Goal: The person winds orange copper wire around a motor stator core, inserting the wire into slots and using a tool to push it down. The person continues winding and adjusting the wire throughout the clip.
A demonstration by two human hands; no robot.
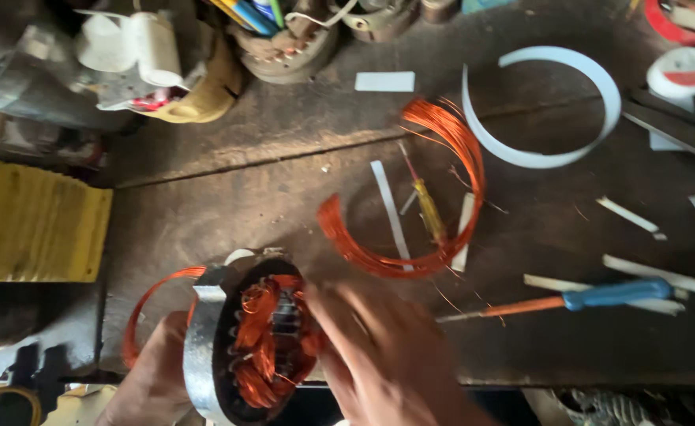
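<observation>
At six o'clock on the workbench (229, 197), our left hand (154, 383) grips a motor stator (241, 347) by its steel shell, bore facing up. Our right hand (387, 355), blurred and fingers spread, touches its copper windings (264, 339) from three o'clock; its grip is unclear.

1. Repair workshop for electric motors, judged from the items below.
2. Worn, stained wooden workbench (229, 189) with dark grime and scratches.
3. Loose coils of copper wire (442, 197) spread across the bench top.
4. Round metal motor core (233, 347) with copper windings packed inside.
5. Blue-handled screwdriver (592, 296) and small yellow-handled screwdriver (428, 209) lying on the bench.
6. White insulation strips (548, 102) cut and scattered, one curled into a hoop.
7. Spare motor parts and a pot of pens (256, 14) crowded along the far edge.
</observation>
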